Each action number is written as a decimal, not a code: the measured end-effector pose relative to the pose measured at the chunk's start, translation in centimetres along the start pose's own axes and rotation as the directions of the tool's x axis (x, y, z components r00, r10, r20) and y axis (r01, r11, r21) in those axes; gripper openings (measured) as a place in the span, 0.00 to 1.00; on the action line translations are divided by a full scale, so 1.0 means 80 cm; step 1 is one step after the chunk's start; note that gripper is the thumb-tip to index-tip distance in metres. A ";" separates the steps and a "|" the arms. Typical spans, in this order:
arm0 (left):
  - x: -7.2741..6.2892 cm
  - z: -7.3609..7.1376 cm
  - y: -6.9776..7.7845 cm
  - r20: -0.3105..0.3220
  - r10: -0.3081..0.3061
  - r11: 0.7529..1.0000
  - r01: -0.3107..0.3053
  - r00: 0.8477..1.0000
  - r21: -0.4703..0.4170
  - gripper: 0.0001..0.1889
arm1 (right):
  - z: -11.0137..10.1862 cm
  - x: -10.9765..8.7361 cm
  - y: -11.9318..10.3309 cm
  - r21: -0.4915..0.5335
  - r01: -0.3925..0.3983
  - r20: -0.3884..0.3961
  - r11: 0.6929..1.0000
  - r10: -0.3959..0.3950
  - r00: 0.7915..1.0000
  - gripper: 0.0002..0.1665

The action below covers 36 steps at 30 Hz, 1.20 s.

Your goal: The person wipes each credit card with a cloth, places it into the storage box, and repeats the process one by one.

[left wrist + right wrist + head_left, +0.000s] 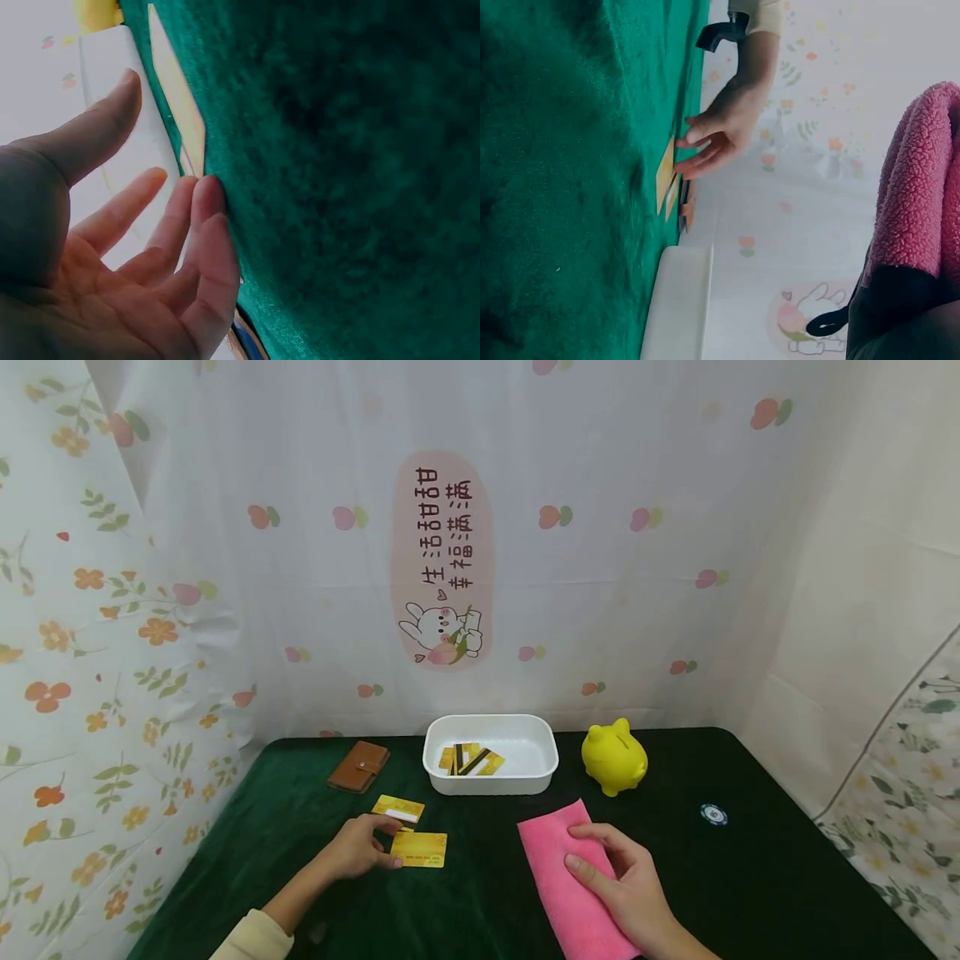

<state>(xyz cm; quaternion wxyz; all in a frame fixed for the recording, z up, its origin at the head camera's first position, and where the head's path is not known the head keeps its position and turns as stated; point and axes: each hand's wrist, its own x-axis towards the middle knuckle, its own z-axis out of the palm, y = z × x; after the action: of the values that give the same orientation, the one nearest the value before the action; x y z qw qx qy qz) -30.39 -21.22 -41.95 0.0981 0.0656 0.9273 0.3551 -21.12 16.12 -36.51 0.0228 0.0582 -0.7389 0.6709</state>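
Note:
Two yellow bank cards lie on the green cloth. The nearer card shows its numbered face, and the farther card shows a white strip. My left hand is at their left edges, thumb spread from the fingers. In the left wrist view, its fingertips meet the end of a card. My right hand grips a folded pink cloth between thumb and fingers. Its fuzzy fold fills the right side of the right wrist view.
A white tray holding several yellow cards stands at the back. Left of it is a brown wallet; right of it, a yellow piggy bank. A poker chip lies at the right. Patterned curtains enclose the table.

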 end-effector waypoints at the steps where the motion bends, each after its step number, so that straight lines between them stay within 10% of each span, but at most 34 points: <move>1: 0.001 0.001 0.000 0.000 -0.007 1.000 0.007 1.000 0.012 0.27 | 0.001 0.000 -0.001 0.000 -0.002 0.007 1.000 0.002 1.000 0.18; 36: 0.017 0.006 -0.003 0.020 -0.040 0.989 0.037 0.999 0.146 0.19 | 0.006 0.009 0.004 0.012 0.028 0.072 1.000 -0.028 0.997 0.18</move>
<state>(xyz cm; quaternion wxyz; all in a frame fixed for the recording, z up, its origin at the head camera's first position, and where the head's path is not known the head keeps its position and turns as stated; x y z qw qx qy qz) -31.61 -20.82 -42.64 0.1104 0.0587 0.9506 0.2840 -21.87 15.61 -36.76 0.0050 0.0931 -0.7345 0.6722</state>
